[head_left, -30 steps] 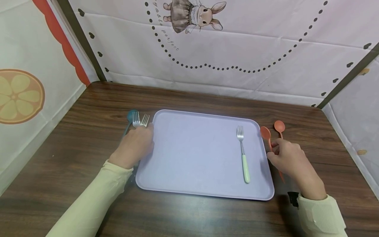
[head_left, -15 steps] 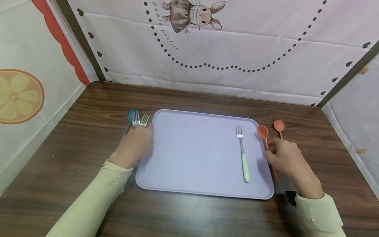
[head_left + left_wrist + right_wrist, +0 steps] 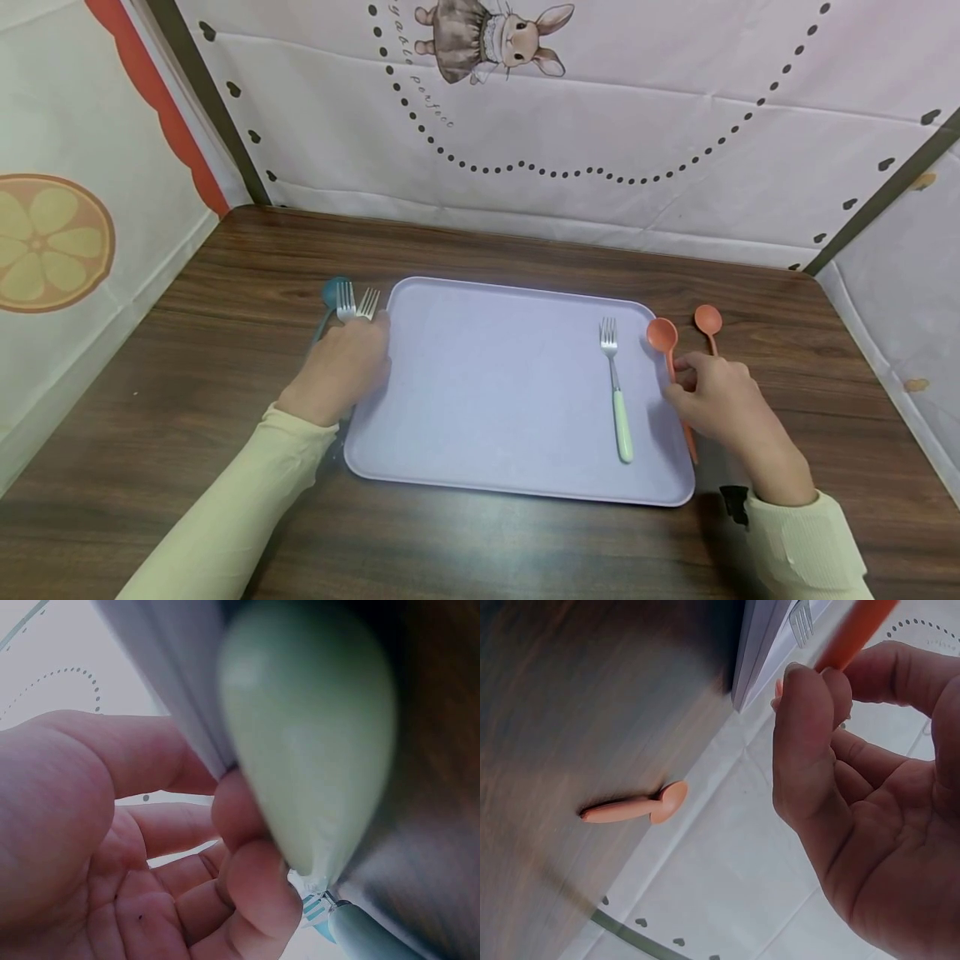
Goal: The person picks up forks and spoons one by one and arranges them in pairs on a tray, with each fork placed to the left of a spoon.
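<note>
My left hand [image 3: 341, 371] is beside the tray's left edge, fingers curled against a fork with a light green handle [image 3: 307, 735]. The hand hides most of that fork; its tines [image 3: 368, 303] show past the knuckles. Just left of it lie another fork [image 3: 345, 300] and a teal spoon [image 3: 332, 293]. At the tray's right rim my right hand [image 3: 720, 396] pinches an orange spoon [image 3: 662, 335] between thumb and fingertips. The spoon's bowl overlaps the rim. A second orange spoon [image 3: 622, 810] lies on the table beyond that hand.
A lilac rectangular tray [image 3: 495, 392] occupies the middle of the brown wooden table [image 3: 480, 550]. On its right part lies a fork with a pale green handle [image 3: 622, 429]. White printed fabric [image 3: 570, 108] stands behind the table and along both sides.
My right hand has shifted slightly left with the orange spoon, whose bowl has moved from beside the tray onto its right rim. My left hand stays in place.
</note>
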Demonstrator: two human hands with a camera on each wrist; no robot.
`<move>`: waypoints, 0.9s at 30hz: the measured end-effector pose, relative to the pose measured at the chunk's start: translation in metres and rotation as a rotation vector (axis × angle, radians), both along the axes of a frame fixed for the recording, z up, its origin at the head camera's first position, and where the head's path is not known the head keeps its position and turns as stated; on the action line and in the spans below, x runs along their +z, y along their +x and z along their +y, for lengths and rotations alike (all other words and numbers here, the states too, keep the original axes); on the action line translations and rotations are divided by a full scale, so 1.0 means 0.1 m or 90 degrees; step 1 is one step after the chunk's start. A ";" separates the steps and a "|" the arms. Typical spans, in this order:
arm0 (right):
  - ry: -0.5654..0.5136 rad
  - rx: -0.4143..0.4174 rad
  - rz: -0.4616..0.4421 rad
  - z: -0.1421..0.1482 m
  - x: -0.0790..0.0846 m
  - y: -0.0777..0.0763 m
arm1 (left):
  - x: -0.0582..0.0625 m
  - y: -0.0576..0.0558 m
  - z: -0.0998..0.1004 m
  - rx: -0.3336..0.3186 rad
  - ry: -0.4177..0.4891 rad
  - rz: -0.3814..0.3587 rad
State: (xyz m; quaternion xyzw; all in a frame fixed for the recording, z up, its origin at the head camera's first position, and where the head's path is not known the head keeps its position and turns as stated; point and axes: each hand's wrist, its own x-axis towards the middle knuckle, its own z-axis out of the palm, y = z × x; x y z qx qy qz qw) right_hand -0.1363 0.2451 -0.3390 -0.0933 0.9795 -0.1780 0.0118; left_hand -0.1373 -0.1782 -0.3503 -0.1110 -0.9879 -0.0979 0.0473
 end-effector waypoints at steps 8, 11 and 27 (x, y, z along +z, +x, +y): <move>-0.008 0.015 0.020 -0.02 -0.02 0.00 | 0.00 0.00 0.01 0.001 0.000 0.004; -0.011 0.019 0.020 -0.03 -0.03 0.00 | 0.00 0.00 0.01 -0.001 0.001 0.011; -0.016 0.038 0.026 -0.09 -0.08 0.01 | 0.01 0.00 0.01 -0.004 -0.003 0.015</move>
